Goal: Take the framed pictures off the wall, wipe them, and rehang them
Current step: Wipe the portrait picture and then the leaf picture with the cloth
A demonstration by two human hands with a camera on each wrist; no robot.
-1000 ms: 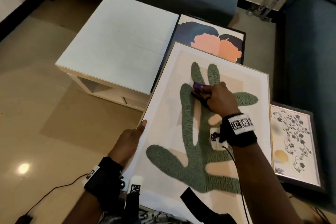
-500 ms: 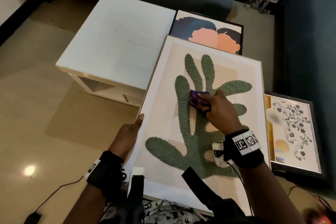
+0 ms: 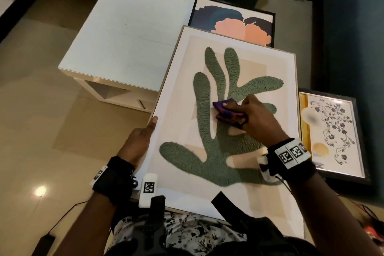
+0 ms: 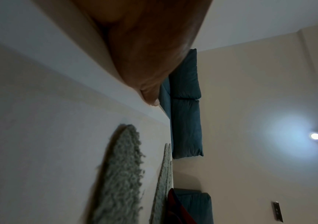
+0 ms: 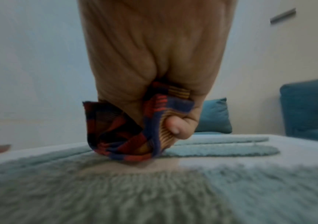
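Note:
A large framed picture (image 3: 176, 72) with a fuzzy green branching shape lies tilted across my lap. My left hand (image 3: 139, 141) grips its left edge, thumb on the front and fingers hidden behind. My right hand (image 3: 255, 118) holds a bunched striped cloth (image 3: 226, 110) and presses it onto the middle of the picture's face. In the right wrist view the cloth (image 5: 127, 133) is pinched between thumb and fingers of my right hand (image 5: 154, 53), touching the green shape (image 5: 154, 189). The left wrist view shows my left hand (image 4: 144, 45) on the white border (image 4: 39, 106).
A white side table (image 3: 128, 31) stands to the left of the picture. A black-framed picture with orange and blue shapes (image 3: 232, 21) lies beyond it. A floral framed picture (image 3: 332, 131) rests at the right by the blue sofa (image 3: 353, 48). A cable (image 3: 62, 220) runs over the floor.
My right hand has dragged the cloth down the picture toward me, from near the top of the green shape to its middle. My left hand keeps its grip on the left edge.

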